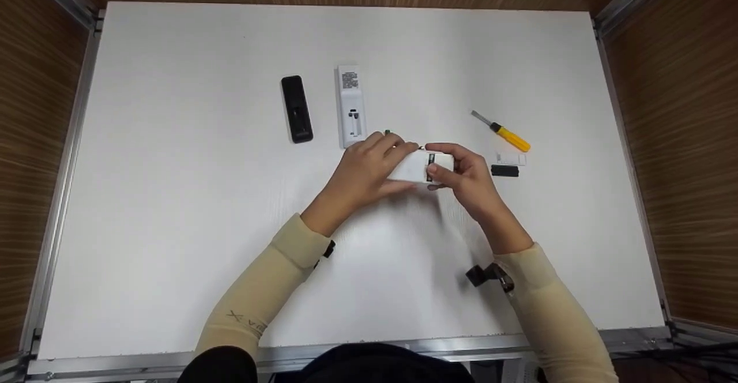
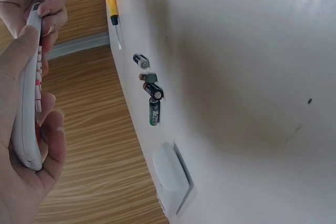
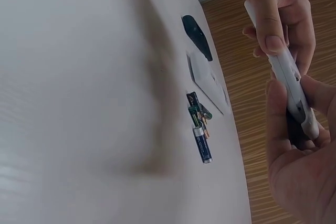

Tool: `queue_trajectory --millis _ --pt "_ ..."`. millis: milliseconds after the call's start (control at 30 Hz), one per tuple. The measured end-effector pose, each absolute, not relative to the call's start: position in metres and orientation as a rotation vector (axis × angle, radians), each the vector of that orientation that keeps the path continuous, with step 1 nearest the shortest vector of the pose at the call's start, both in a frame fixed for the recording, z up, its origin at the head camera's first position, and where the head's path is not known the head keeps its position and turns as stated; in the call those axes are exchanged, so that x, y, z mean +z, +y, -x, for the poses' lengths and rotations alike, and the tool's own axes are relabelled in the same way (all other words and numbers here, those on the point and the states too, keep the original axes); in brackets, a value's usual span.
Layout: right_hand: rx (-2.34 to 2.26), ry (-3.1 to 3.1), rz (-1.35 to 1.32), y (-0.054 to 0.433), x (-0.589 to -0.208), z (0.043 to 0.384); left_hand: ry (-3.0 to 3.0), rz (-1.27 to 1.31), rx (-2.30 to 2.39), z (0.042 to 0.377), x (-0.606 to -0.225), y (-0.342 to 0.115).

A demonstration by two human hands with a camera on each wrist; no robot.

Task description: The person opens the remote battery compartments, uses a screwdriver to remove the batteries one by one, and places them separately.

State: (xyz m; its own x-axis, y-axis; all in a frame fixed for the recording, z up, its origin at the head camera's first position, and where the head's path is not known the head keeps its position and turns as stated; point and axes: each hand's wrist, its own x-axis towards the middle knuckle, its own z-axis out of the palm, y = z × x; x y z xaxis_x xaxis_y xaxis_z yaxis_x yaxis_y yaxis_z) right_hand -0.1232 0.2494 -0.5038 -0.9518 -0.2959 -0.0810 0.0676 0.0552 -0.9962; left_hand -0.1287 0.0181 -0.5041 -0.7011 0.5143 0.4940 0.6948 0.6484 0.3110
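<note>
A white remote control [image 1: 408, 168] is held in the air between both hands, its back turned up in the head view. My left hand [image 1: 364, 169] grips one end, and in the left wrist view coloured buttons face away from the palm. The right hand [image 1: 470, 178] holds the other end, with its thumb over a dark slot across the back. Whether a battery sits in that slot, I cannot tell. On the table beyond the hands lie several loose batteries [image 2: 153, 91], also visible in the right wrist view [image 3: 198, 129], mostly hidden in the head view.
A black remote [image 1: 297, 109] and another white remote [image 1: 350, 106] lie at the back, battery compartments up. To the right are a yellow-handled screwdriver [image 1: 512, 138], a small pale cover [image 1: 511, 159] and a black cover [image 1: 505, 171]. Wooden walls [image 1: 680, 141] enclose the table.
</note>
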Motion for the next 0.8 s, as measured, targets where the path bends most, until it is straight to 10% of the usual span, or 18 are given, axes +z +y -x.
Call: queue_trajectory --millis 800 --pt "-1.795 2.208 0.012 0.28 -0.513 0.122 -2.569 0.931 -0.702 0.126 -0.511 0.006"
